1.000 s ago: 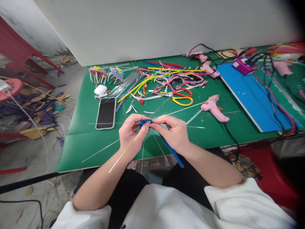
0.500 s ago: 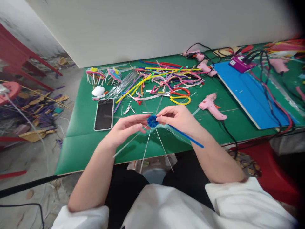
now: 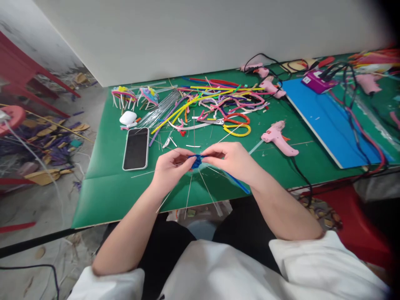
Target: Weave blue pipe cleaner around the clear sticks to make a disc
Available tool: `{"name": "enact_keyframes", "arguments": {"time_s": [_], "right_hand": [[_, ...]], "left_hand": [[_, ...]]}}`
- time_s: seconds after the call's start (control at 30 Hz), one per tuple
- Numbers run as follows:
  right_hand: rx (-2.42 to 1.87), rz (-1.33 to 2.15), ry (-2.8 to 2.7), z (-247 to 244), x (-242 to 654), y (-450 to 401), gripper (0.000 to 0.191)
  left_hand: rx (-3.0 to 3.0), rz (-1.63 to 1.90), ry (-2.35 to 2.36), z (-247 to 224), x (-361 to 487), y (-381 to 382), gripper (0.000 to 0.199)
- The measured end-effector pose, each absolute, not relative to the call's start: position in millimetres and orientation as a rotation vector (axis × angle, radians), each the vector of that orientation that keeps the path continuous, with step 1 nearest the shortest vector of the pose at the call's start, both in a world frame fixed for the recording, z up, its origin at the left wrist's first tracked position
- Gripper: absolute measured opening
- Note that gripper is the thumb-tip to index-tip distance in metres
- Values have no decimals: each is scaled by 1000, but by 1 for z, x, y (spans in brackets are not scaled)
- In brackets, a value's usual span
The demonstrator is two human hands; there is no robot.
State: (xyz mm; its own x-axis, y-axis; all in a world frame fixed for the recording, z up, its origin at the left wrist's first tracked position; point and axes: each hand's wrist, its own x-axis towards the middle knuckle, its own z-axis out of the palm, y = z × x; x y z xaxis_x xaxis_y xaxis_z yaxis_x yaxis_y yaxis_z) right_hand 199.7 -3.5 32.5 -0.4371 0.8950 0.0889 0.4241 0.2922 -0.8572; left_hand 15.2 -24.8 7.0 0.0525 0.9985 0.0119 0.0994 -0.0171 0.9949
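Between my two hands is a small blue wound disc [image 3: 196, 163], with thin pale rods [image 3: 189, 191] fanning out from it like spokes. My left hand [image 3: 171, 168] pinches the disc's left side between thumb and fingers. At its upper right, my right hand [image 3: 229, 160] is closed on a blue pipe cleaner [image 3: 239, 183], whose loose end hangs down to the right under the palm. The fingers partly cover the disc. Both hands are above the front part of the green table [image 3: 106, 189].
Behind my hands lie scissors [image 3: 233, 124], a heap of coloured pipe cleaners [image 3: 218, 100] and clear rods [image 3: 162, 109]. A phone [image 3: 136, 148] and white case [image 3: 128, 118] are at left. A pink glue gun [image 3: 279, 138] with its cord and a blue board [image 3: 325, 125] are at right.
My left hand has closed from loosely held fingers to a pinch on the disc. The disc has tilted and moved slightly down and left, and its rods have turned. The pipe cleaner's loose end has shifted left.
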Motion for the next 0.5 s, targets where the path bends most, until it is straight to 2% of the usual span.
{"name": "enact_keyframes", "arguments": {"time_s": [0.13, 0.4, 0.5], "right_hand": [[-1226, 702, -2203, 36, 199, -10, 9], [-1364, -37, -2538, 44, 193, -34, 17], [-1428, -191, -2544, 47, 189, -42, 19]], "left_hand": [[1370, 1165, 1285, 5, 16, -27, 14], [1719, 1122, 1481, 6, 20, -32, 10], [1803, 1095, 1527, 8, 24, -34, 9]]}}
